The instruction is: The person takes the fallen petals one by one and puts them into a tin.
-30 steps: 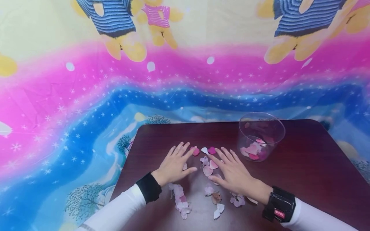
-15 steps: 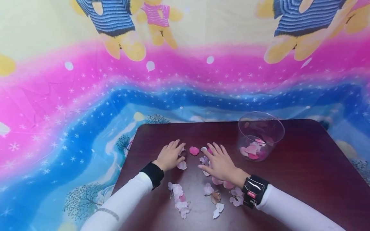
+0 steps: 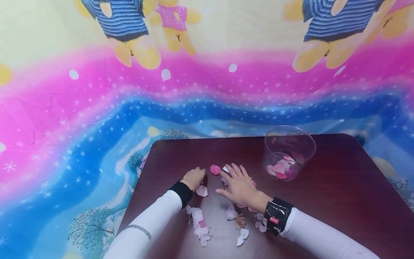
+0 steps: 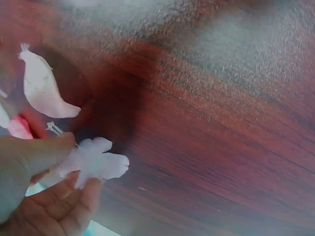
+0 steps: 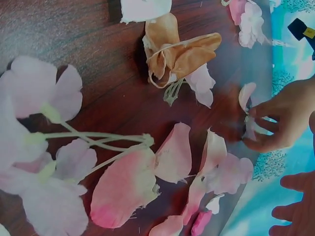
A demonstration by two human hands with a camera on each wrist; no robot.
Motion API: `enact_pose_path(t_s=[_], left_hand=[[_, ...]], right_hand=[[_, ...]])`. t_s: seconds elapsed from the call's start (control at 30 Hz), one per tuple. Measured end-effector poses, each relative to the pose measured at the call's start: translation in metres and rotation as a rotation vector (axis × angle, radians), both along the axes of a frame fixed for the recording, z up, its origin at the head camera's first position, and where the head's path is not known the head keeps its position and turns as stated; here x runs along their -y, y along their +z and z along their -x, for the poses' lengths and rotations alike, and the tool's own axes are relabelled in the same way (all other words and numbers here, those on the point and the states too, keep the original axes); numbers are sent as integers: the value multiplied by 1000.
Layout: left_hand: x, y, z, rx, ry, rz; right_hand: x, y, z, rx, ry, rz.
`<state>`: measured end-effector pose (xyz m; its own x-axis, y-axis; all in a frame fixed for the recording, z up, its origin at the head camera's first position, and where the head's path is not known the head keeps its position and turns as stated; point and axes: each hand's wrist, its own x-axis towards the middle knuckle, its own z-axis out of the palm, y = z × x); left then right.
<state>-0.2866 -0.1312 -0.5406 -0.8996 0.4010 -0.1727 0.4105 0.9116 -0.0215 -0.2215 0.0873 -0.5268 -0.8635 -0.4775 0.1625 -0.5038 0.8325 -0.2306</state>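
The left hand (image 3: 193,178) is curled, thumb and fingers pinching a small pale flower cluster (image 4: 93,161) just above the dark table (image 3: 339,187), near its left edge. The pinch takes the stem end, judged the only firm part of so thin a piece. The cluster's long axis runs roughly level with the tabletop; its lobes point away from the palm, its stem end into the fingers.

The right hand (image 3: 238,186) lies flat with fingers spread over loose petals (image 3: 231,213), palm down (a posture suited to gathering or pinning light pieces). 1 pink petal (image 3: 215,169) lies between the 2 hands. A clear cup (image 3: 289,151) holding petals stands near, beyond the right hand.
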Motion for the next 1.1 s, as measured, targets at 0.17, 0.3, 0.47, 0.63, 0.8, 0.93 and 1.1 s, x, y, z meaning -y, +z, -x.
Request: enact_pose_path(t_s=[0.17, 0.3, 0.47, 0.63, 0.8, 0.93, 1.1], left_hand=[[1, -3, -2, -21, -18, -1], [3, -2, -1, -35, -36, -11], [3, 13, -1, -73, -60, -80], [1, 37, -8, -134, -124, -143], [-7, 62, -20, -216, -245, -178], [-15, 79, -31, -273, -337, -219], [-24, 91, -45, -285, -391, -301]], right_hand=[[-1, 1, -1, -13, 1, -7], [-3, 0, -1, -4, -4, -5], [-6, 4, 1, 30, -19, -2], [-8, 13, 5, 9, -35, 28], [-11, 26, 9, -54, -57, 117], [-11, 34, 9, -83, -52, 178], [-8, 40, 4, -111, -45, 228]])
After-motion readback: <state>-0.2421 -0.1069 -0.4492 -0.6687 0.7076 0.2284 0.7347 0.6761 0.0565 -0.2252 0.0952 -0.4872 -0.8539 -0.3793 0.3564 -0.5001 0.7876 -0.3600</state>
